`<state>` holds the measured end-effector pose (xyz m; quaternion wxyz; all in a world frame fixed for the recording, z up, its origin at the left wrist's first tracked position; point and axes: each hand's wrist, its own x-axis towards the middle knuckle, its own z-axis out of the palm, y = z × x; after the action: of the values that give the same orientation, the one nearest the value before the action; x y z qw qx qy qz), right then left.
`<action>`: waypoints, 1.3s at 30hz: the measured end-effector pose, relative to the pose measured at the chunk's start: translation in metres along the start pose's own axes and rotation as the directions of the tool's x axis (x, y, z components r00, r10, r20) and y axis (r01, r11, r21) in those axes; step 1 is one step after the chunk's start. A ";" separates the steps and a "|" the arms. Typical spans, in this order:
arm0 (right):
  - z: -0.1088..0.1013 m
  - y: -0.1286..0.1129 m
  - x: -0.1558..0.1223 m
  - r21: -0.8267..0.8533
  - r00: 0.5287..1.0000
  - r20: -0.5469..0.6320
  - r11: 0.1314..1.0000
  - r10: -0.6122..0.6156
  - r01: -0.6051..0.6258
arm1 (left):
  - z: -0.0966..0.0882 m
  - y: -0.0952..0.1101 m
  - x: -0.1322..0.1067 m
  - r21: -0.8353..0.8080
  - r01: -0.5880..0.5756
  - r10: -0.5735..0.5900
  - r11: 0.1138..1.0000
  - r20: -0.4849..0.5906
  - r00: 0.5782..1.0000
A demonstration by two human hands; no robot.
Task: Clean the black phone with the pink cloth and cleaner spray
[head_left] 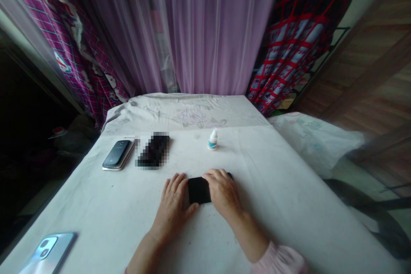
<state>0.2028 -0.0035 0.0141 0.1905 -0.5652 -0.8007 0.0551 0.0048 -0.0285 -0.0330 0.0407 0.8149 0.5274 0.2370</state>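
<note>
A black phone (198, 190) lies flat on the white cloth-covered table (289, 205), between my two hands. My left hand (174, 202) rests flat beside its left edge, fingers stretched out and the thumb touching the phone's near corner. My right hand (222, 192) lies on top of the phone's right half, fingers curled down over it and pressing it against the table. A small white dropper bottle (212, 140) with a blue label stands upright behind the phone.
A dark phone (117, 154) and a blurred-out black object (153, 150) lie at the back left. A silver-blue phone (48, 251) lies camera side up at the near left corner. Purple curtains (205, 30) hang behind the table, patterned fabric on either side.
</note>
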 end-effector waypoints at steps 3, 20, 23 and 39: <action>0.005 -0.014 0.004 0.014 0.999 0.021 0.999 -0.037 0.037 | -0.003 0.004 0.002 0.014 0.001 -0.001 1.000 0.034 0.999; -0.004 -0.003 0.005 -0.060 0.997 0.064 0.997 0.053 -0.049 | -0.011 0.012 0.007 0.002 0.058 -0.058 0.998 0.121 0.991; 0.002 -0.022 0.011 -0.050 0.995 0.099 0.999 0.002 0.003 | -0.011 0.012 0.008 -0.003 0.059 -0.058 0.998 0.127 0.990; -0.006 0.014 -0.003 -0.063 0.995 0.026 0.994 0.092 -0.090 | -0.014 0.015 0.010 -0.017 0.087 -0.083 0.996 0.164 0.983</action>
<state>0.2181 -0.0023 0.0148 0.1588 -0.6058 -0.7782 0.0471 0.0148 -0.0293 -0.0125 0.1036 0.8078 0.5536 0.1738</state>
